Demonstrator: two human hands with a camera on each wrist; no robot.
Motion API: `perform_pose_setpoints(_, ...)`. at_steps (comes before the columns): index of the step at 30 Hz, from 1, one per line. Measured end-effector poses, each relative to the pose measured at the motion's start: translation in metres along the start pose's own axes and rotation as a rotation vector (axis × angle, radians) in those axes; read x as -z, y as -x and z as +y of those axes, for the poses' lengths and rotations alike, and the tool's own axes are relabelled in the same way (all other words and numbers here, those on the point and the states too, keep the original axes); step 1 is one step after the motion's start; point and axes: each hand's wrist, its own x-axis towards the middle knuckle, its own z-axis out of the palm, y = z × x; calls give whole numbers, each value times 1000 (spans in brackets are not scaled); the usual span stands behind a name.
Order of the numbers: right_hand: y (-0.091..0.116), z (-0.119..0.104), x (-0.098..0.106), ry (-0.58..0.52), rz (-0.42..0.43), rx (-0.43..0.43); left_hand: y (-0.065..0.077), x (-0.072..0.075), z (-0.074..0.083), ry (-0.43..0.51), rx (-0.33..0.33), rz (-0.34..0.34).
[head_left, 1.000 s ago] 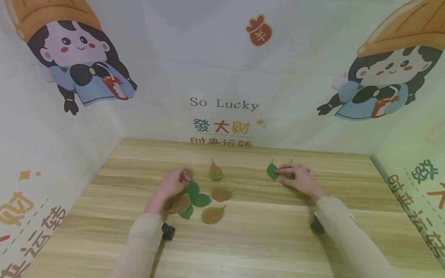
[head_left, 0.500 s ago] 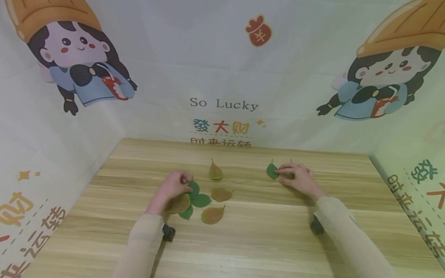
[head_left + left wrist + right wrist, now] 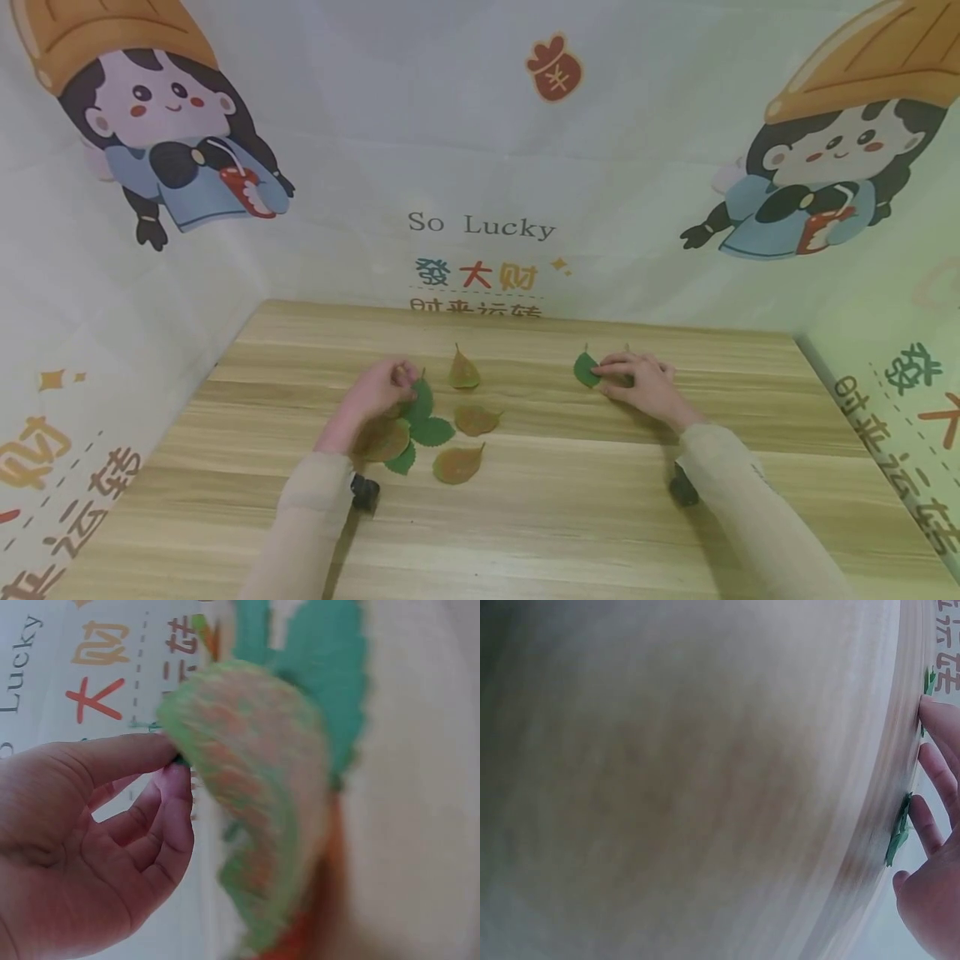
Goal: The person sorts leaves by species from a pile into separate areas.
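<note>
My left hand (image 3: 381,390) pinches a green leaf (image 3: 421,402) between thumb and fingertips, its stem pointing away. In the left wrist view, the left hand (image 3: 112,817) has its thumb and forefinger together at a bit of dark green. A reddish-brown leaf with a green edge (image 3: 247,757) fills the middle there, blurred. Beside it in the head view lie another green leaf (image 3: 432,432) and a brown one (image 3: 384,439). My right hand (image 3: 643,383) rests at the back right, fingertips touching a green leaf (image 3: 587,369). A second green leaf (image 3: 900,829) is mostly hidden by that hand.
Three brown leaves lie in a column right of the pile: an upper one (image 3: 464,370), a middle one (image 3: 477,420) and a lower one (image 3: 458,463). The wooden table (image 3: 525,525) meets a printed cloth backdrop (image 3: 480,150) at the back and sides.
My left hand has come down to the top green leaf, taken hold of it and lifted it slightly away from me. The right hand has stayed in place.
</note>
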Motion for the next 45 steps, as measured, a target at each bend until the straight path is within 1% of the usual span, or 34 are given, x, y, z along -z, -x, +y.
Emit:
perform_pose_setpoints(3,0,1,1,0,-1,-1,-6,4,6,1,-18,-3)
perform_pose_setpoints(6,-1,1,1,-3,-3,-4,-15,6,16,-9,-42,1)
perform_pose_setpoints(9,-1,1,1,1,-1,-2,-24,5,32,7,-37,-4)
perform_pose_setpoints(13,0,-1,2,4,2,2,-40,0,53,51,-61,-9)
perform_pose_setpoints(16,1,-3,2,4,2,0,-53,-8,66,98,-98,3)
perform_pose_setpoints(17,1,-3,2,3,1,0,-57,-11,71,114,-100,6)
perform_pose_setpoints(21,2,-4,4,9,2,1,-73,-28,86,193,-136,6)
perform_pose_setpoints(25,2,-3,4,19,2,4,-86,-49,97,240,-142,11)
perform_pose_setpoints(27,2,-2,4,19,0,6,-90,-59,102,259,-138,9)
perform_pose_setpoints(31,2,-2,4,16,-1,6,-95,-79,109,318,-133,8)
perform_pose_setpoints(36,2,-3,5,22,2,1,-103,-103,108,395,-131,77)
perform_pose_setpoints(37,2,-4,5,22,2,1,-104,-107,107,403,-121,83)
perform_pose_setpoints(39,3,-4,5,18,-1,-3,-104,-113,104,411,-101,75)
perform_pose_setpoints(42,2,-5,4,19,-2,-4,-103,-120,101,404,-59,34)
perform_pose_setpoints(45,1,-4,3,28,2,-2,-105,-124,98,355,-38,19)
